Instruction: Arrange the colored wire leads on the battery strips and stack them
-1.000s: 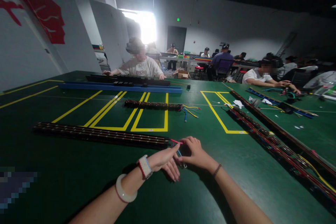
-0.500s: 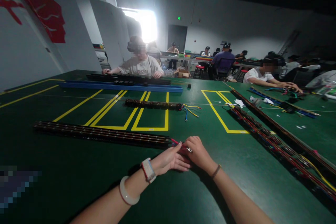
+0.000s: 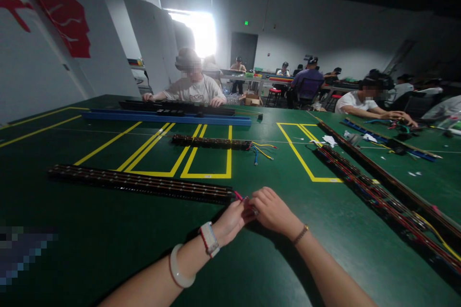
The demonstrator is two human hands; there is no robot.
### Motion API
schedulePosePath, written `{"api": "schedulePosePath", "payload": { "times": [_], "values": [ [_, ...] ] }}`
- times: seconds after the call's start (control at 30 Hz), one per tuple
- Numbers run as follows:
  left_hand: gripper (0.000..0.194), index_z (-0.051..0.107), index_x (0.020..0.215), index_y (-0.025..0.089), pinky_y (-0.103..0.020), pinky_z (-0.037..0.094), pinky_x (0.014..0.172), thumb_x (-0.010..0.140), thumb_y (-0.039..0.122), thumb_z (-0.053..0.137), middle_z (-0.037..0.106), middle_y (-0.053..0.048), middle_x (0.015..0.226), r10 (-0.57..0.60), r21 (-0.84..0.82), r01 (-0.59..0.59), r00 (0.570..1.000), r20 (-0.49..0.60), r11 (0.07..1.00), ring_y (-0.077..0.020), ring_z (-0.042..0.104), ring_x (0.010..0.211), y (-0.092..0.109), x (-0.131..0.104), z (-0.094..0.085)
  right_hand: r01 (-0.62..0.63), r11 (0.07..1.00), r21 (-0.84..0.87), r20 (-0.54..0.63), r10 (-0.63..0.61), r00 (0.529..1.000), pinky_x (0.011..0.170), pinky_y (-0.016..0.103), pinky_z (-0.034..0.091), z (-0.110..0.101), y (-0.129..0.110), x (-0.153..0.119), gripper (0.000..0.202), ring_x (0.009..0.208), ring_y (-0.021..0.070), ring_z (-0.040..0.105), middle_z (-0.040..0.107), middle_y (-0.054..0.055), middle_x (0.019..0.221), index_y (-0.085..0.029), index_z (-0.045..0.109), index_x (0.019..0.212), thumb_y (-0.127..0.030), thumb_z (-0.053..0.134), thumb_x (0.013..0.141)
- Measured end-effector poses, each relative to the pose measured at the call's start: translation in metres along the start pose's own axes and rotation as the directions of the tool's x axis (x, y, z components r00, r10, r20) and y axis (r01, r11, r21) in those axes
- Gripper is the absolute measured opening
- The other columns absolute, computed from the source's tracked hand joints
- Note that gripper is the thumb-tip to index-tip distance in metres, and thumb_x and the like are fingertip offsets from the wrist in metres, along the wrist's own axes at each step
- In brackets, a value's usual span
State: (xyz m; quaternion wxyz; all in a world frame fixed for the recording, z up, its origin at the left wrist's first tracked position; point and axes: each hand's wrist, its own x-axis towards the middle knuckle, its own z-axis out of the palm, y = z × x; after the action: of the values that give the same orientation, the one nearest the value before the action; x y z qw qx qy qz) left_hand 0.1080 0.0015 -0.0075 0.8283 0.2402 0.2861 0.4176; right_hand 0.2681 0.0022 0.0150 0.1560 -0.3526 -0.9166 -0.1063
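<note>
A long black strip [image 3: 144, 184] with metallic dots in rows lies across the near left of the table, and red wires [image 3: 238, 195] come out of its right end. My left hand [image 3: 232, 223] is closed round these wires just past the strip's end. Touching it from the right is my right hand [image 3: 272, 208], its fingers curled over the same wires. The wires' tips are mostly hidden between my fingers. Beyond lies a shorter dark strip [image 3: 212, 142] with loose yellow, blue and red wires [image 3: 262, 149] at its right end.
The green table [image 3: 151, 244] carries yellow tape outlines [image 3: 230, 153]. On the right lie a long strip with red wiring [image 3: 382, 206] and paper scraps [image 3: 329, 140]. Across the table, a co-worker [image 3: 194, 86] sits behind a blue rail [image 3: 165, 117]; another person [image 3: 363, 100] works at right.
My left hand's fingers, spread half a second ago, have closed round the wires. My right hand has curled further over them, hiding the metal wire tip seen before.
</note>
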Motion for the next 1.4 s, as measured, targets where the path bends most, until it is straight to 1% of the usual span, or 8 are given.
{"api": "schedulePosePath", "payload": {
  "times": [0.17,0.33,0.5,0.7,0.97,1.17,1.3,1.4],
  "values": [
    [0.01,0.056,0.083,0.013,-0.034,0.046,0.084,0.084,0.023,0.057,0.064,-0.006,0.082,0.028,0.062,-0.027,0.999,-0.017,0.998,-0.0145,0.061,0.08,-0.001,-0.001,0.0,-0.097,0.995,-0.025,0.04,0.098,0.994,0.08,0.034,0.033,-0.009,0.001,0.002,0.017,0.08,0.0201,0.043,0.054,0.006,0.084,-0.017,0.055,0.086,-0.034,0.055,0.082],
    [0.021,0.054,0.079,0.013,-0.035,0.047,0.081,0.083,0.033,0.06,0.062,-0.004,0.074,0.042,0.061,-0.043,0.999,0.015,0.997,-0.014,0.06,0.073,-0.002,0.0,-0.001,-0.08,0.997,-0.017,0.065,0.081,0.995,0.072,0.032,0.027,-0.01,-0.003,0.005,0.017,0.07,0.0153,0.042,0.054,0.002,0.071,-0.019,0.055,0.075,-0.029,0.048,0.086],
    [0.025,0.054,0.082,0.013,-0.036,0.048,0.078,0.086,0.037,0.055,0.064,-0.006,0.075,-0.03,0.104,0.03,1.0,0.004,0.994,-0.0154,0.062,0.071,0.001,-0.001,0.002,-0.236,0.971,0.027,0.054,0.234,0.971,0.066,0.029,0.023,-0.009,-0.001,0.005,0.025,0.067,0.0134,0.044,0.054,0.0,0.065,-0.018,0.051,0.066,-0.029,0.048,0.088],
    [0.031,0.053,0.078,0.011,-0.033,0.048,0.074,0.09,0.038,0.045,0.064,-0.01,0.071,-0.052,0.204,0.05,0.999,0.005,0.978,-0.0193,0.065,0.072,0.004,-0.004,0.004,-0.394,0.919,0.0,0.032,0.393,0.919,0.064,0.028,0.022,0.001,0.016,0.001,0.031,0.069,0.0142,0.047,0.058,0.001,0.067,-0.019,0.054,0.069,-0.039,0.048,0.091],
    [0.027,0.051,0.081,0.012,-0.034,0.048,0.071,0.091,0.035,0.043,0.063,-0.008,0.067,-0.04,0.203,0.039,0.999,0.003,0.978,-0.018,0.064,0.066,0.002,-0.006,0.003,-0.429,0.903,-0.032,0.153,0.429,0.89,0.063,0.028,0.021,0.02,0.019,0.003,0.034,0.07,0.0149,0.05,0.061,0.001,0.067,-0.02,0.058,0.07,-0.042,0.045,0.092],
    [0.023,0.052,0.084,0.013,-0.039,0.049,0.08,0.092,0.033,0.043,0.065,-0.011,0.08,-0.07,0.218,0.074,0.997,-0.026,0.973,-0.0201,0.065,0.081,0.007,-0.01,0.008,-0.443,0.897,-0.011,0.166,0.438,0.883,0.064,0.028,0.021,0.021,0.018,0.001,0.034,0.071,0.0148,0.051,0.062,0.0,0.069,-0.02,0.058,0.07,-0.041,0.044,0.093],
    [0.03,0.052,0.085,0.013,-0.046,0.049,0.08,0.088,0.043,0.048,0.064,-0.009,0.077,-0.131,0.287,0.131,0.991,-0.021,0.949,-0.0208,0.065,0.075,0.013,-0.011,0.006,-0.442,0.897,-0.02,0.161,0.439,0.884,0.065,0.028,0.022,0.02,0.016,0.001,0.036,0.07,0.0145,0.051,0.061,0.001,0.068,-0.02,0.057,0.069,-0.042,0.042,0.093],
    [0.04,0.053,0.081,0.013,-0.043,0.05,0.075,0.083,0.052,0.05,0.062,-0.007,0.067,-0.18,0.406,0.169,0.984,-0.01,0.898,-0.0196,0.064,0.067,0.017,-0.01,-0.001,-0.447,0.894,-0.027,0.144,0.446,0.883,0.065,0.028,0.022,0.02,0.015,0.001,0.037,0.07,0.0147,0.051,0.061,0.001,0.069,-0.02,0.057,0.071,-0.044,0.04,0.094]
  ]
}}
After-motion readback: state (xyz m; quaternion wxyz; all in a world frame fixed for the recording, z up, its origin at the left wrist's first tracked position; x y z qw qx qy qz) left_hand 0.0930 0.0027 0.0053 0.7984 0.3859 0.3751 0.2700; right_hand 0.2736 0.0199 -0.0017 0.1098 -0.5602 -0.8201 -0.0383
